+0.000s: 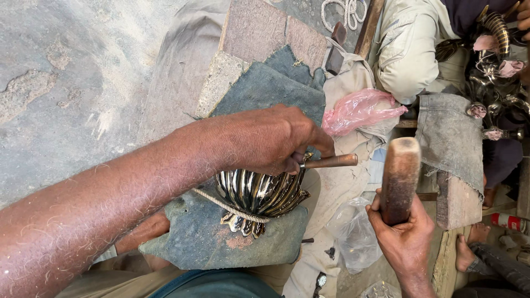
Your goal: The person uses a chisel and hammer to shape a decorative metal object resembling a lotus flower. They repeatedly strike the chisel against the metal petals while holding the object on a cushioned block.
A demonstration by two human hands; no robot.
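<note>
My left hand (273,140) grips a slim metal chisel (331,161) and presses it against a shiny ribbed brass piece (259,194). The brass piece lies on a dark blue cloth pad (210,240), and a rope (229,208) runs across its lower part. To the right, my right hand (406,237) is closed around a thick wooden mallet (399,179), held upright a short way from the chisel's blunt end. The chisel's tip is hidden under my fingers.
A pink plastic bag (359,110) and a clear one (353,232) lie on pale cloth. Another person in a light sleeve (408,55) sits at the upper right among dark metal ornaments (497,83). Stone slabs (259,33) and grey concrete floor (72,83) lie behind.
</note>
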